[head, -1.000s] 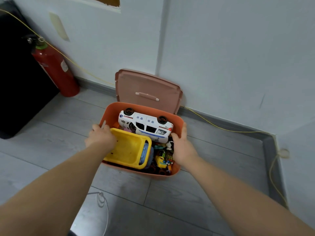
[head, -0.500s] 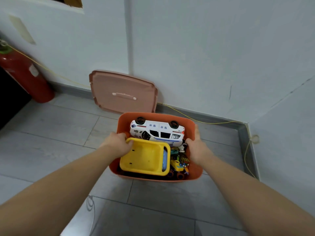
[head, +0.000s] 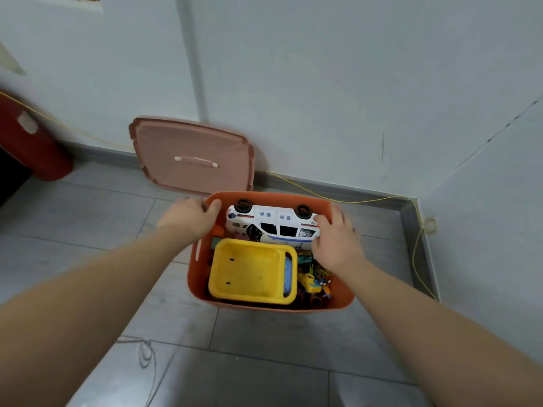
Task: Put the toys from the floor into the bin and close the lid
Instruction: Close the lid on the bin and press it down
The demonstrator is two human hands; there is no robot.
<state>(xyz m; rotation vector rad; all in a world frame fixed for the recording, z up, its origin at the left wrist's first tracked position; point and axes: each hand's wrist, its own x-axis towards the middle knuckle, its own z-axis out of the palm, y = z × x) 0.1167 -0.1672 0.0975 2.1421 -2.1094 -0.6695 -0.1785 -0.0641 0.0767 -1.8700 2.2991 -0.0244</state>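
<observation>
The orange bin [head: 199,277] stands on the grey floor, full of toys. Among them are a white police car [head: 276,227] lying on its side along the far wall, a yellow plastic toy [head: 249,270], and several small pieces including a puzzle cube [head: 322,277]. My left hand [head: 188,215] grips the bin's far left corner, thumb over the rim. My right hand [head: 335,239] lies with fingers spread on the car's right end and the far right rim. The pink lid [head: 191,148] leans against the wall behind the bin, apart from both hands.
A red fire extinguisher [head: 29,142] stands at the left wall. A yellow cable [head: 417,245] runs along the skirting and down the right corner. A thin white cord [head: 145,353] lies on the floor near my left arm. The wall corner is close on the right.
The bin has shifted right, away from the lid. Both hands have slid from the bin's sides toward its far corners, and my right hand now lies on the car.
</observation>
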